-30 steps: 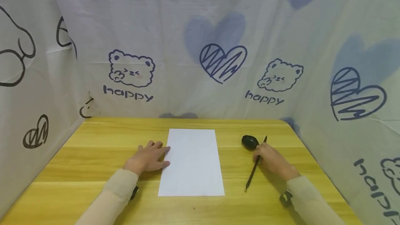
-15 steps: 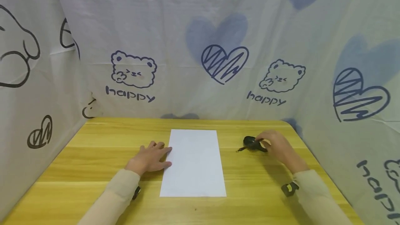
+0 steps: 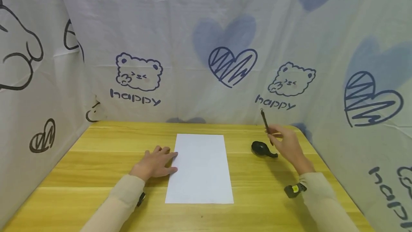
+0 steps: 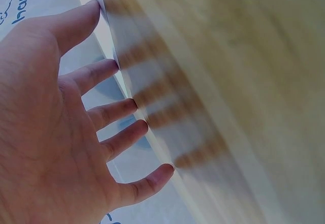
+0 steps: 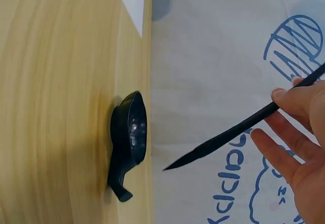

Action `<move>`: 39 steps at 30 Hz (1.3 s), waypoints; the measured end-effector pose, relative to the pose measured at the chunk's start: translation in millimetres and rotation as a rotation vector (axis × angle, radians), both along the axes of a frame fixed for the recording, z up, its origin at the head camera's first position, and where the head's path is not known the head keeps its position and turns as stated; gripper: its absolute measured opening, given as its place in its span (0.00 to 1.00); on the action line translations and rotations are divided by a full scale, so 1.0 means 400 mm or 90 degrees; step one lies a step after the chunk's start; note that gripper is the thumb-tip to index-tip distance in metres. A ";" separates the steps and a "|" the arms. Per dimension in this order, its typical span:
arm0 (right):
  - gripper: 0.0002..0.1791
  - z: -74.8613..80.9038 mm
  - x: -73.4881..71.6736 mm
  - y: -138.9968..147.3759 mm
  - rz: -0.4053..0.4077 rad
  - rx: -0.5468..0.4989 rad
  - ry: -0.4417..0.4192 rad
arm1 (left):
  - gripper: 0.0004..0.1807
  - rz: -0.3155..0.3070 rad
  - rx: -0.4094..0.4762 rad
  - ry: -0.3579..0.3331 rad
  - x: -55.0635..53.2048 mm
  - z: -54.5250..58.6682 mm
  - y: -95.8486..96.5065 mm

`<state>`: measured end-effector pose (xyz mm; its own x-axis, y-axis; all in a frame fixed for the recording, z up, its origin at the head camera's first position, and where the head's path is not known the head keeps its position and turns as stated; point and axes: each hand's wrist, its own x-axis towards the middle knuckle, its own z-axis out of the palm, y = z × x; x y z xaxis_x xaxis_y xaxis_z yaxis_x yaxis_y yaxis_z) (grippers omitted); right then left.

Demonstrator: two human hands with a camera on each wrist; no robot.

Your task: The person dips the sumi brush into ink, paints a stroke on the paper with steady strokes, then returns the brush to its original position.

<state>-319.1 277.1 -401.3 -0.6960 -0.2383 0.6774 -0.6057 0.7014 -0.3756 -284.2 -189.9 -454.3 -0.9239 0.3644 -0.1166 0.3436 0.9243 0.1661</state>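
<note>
My right hand [image 3: 288, 148] pinches a dark calligraphy brush [image 5: 223, 138] between thumb and fingers, raised above the table. The brush's dark pointed tip hangs downward, and its looped end points up and away in the head view. Below it on the table sits a small black ink dish [image 3: 260, 148] with a short curved handle; the right wrist view shows its hollow bowl. My left hand [image 3: 154, 163] lies with fingers spread at the left edge of a white sheet of paper [image 3: 200, 169], its thumb and index fingertips on that edge.
The yellow wooden table [image 3: 106, 167] carries the sheet near its middle and the dish to the right. White curtains [image 3: 183, 88] printed with hearts and bears hang close behind the table and along both sides.
My right hand has lifted the brush from beside the dish and turned it, so its looped end, formerly toward me, now points up and away. My left hand has stayed at the paper.
</note>
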 end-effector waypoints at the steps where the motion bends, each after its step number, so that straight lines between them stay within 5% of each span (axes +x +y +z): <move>1: 0.13 0.002 0.000 -0.004 -0.006 -0.012 -0.005 | 0.37 -0.001 0.002 0.000 0.000 0.001 0.000; 23: 0.13 -0.016 -0.022 -0.034 -0.072 -0.198 -0.112 | 0.37 -0.004 -0.004 -0.001 0.002 0.005 0.001; 30: 0.17 0.032 0.027 -0.076 -0.053 -0.252 -0.167 | 0.37 0.000 -0.004 -0.005 -0.002 0.001 0.002; 39: 0.18 -0.048 -0.045 -0.043 -0.060 -0.288 -0.187 | 0.37 0.008 0.006 -0.015 0.000 0.002 0.000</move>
